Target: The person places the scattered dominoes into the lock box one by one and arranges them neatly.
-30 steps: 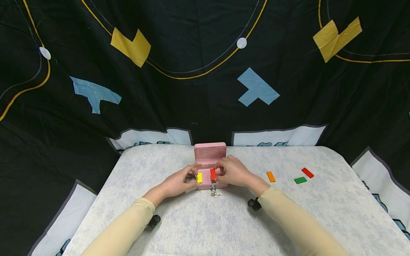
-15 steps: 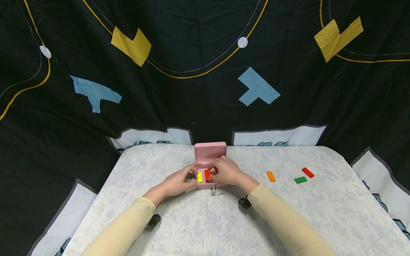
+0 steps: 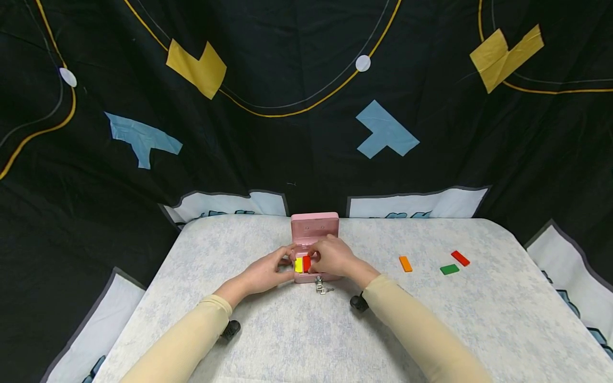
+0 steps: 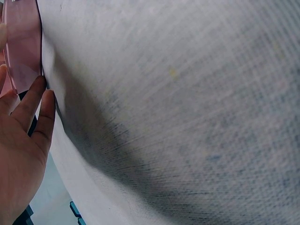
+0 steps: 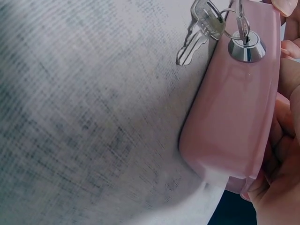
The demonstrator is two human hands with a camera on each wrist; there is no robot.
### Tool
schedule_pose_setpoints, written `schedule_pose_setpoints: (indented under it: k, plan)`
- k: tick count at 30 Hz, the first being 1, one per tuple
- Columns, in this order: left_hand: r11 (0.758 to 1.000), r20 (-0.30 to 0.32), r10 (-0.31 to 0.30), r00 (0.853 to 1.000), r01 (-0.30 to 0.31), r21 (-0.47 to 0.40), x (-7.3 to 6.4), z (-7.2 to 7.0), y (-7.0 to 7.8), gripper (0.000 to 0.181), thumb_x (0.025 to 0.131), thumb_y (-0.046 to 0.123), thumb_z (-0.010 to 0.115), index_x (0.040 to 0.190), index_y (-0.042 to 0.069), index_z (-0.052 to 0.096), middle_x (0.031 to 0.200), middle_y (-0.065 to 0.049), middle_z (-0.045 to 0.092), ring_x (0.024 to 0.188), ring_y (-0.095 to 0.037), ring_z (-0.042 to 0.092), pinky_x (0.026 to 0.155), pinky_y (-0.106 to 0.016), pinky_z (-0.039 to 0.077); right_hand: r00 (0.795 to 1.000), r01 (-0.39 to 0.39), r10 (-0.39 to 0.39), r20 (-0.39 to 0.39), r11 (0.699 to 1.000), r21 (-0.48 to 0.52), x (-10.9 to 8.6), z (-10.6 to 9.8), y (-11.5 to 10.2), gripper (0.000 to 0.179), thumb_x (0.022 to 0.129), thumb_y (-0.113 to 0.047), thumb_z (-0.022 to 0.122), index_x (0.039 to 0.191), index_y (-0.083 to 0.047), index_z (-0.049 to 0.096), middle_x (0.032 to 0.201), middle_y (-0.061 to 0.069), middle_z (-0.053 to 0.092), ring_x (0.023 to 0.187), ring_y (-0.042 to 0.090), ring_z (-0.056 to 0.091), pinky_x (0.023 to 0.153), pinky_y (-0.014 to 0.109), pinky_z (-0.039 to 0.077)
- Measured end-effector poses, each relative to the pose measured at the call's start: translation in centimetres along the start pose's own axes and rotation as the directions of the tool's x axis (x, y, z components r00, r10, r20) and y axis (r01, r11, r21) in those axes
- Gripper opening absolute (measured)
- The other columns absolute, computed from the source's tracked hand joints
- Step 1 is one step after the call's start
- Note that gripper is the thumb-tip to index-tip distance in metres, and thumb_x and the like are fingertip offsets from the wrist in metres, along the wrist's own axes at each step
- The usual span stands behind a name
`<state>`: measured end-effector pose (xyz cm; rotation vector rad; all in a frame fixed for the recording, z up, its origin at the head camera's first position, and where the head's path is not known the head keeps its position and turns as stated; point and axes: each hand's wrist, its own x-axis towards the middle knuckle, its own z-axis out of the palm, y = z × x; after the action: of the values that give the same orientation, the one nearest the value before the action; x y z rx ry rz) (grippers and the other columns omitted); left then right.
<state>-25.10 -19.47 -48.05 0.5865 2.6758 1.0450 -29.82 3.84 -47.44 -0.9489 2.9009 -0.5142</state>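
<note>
A small pink cash box (image 3: 315,229) stands with its lid raised near the table's far edge. My left hand (image 3: 265,272) holds it by the left side, thumb near the front corner; the left wrist view shows fingers (image 4: 35,96) against the pink wall. Inside, at the left, is a yellow block (image 3: 298,265). Directly right of it, my right hand (image 3: 330,255) pinches a red block (image 3: 306,264) between thumb and fingers, reaching over the box's right part. In the right wrist view, keys (image 5: 201,28) hang from the lock (image 5: 247,49) at the front.
Right of the box, an orange block (image 3: 405,264), a green block (image 3: 449,269) and another red block (image 3: 460,258) lie on the pale cloth-covered table (image 3: 287,340). A black curtain (image 3: 306,159) with tape shapes hangs behind the table.
My right hand has moved left with the red block, from the middle of the box to beside the yellow block. The left hand and the box stay in place.
</note>
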Motion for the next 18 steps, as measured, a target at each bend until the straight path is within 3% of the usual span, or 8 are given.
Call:
schedule_pose_setpoints:
  k: [18]
  plan:
    - [1.0,0.001,-0.022,1.0,0.022,0.01,-0.04,0.07,-0.01,0.034,0.095,0.037,0.073,0.116,0.022,0.053,0.164,0.01,0.033,0.129,-0.019,0.058,0.105,-0.045,0.046,1.0,-0.028,0.028,0.015,1.0,-0.006,0.28,0.22,-0.17,0.03,0.08,-0.036,0.088,0.1,-0.016,0.077,0.072,-0.014,0.059,0.084,0.014,0.049,0.077,0.031,0.041]
